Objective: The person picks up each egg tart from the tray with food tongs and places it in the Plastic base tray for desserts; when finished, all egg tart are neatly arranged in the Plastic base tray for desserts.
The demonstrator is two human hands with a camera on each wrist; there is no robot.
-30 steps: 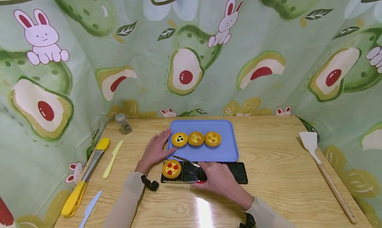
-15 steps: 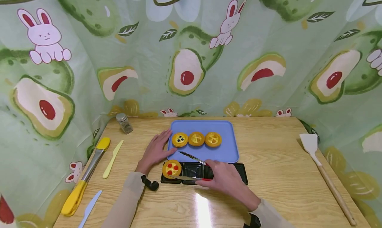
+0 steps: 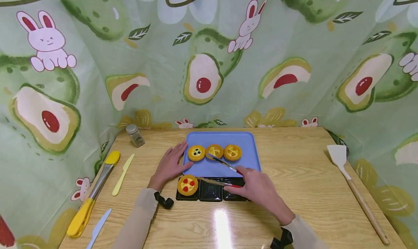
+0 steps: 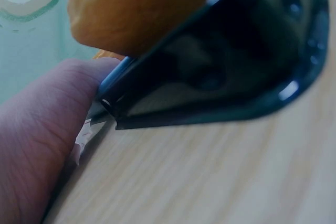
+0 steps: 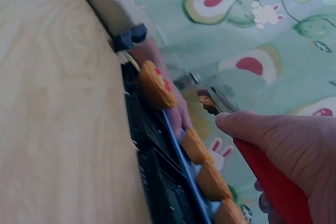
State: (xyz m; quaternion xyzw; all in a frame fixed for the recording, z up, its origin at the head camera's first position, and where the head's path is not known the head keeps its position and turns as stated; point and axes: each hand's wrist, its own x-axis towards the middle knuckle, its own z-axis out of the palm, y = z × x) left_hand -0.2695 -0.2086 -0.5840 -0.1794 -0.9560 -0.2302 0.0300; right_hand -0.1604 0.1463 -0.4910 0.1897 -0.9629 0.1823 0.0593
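My right hand [image 3: 258, 187] holds red-handled tongs [image 3: 227, 165], their arms spread apart with nothing between them. One tong tip overlaps the middle egg tart [image 3: 213, 149] in the head view; the other reaches beside the red-topped egg tart [image 3: 187, 185]. That tart sits in the left compartment of a black plastic tray [image 3: 210, 191]. On the blue tray [image 3: 225, 170] stand the middle tart, a blueberry-topped tart [image 3: 196, 153] and another tart [image 3: 232, 153], in a row. My left hand [image 3: 169, 164] rests with extended fingers against the blue tray's left edge; its thumb [image 4: 47, 124] lies near the black tray.
To the left lie yellow tongs [image 3: 94, 194], a yellow knife [image 3: 123, 174] and a blue knife [image 3: 99, 228]. A seasoning jar [image 3: 135, 135] stands at the back left. A white spatula [image 3: 356, 191] lies along the right edge. Patterned cloth [image 3: 209, 60] encloses the table.
My right hand has carried the tongs to the right and farther back, away from the red-topped tart, toward the blue tray. The left hand and the tarts stay where they were.
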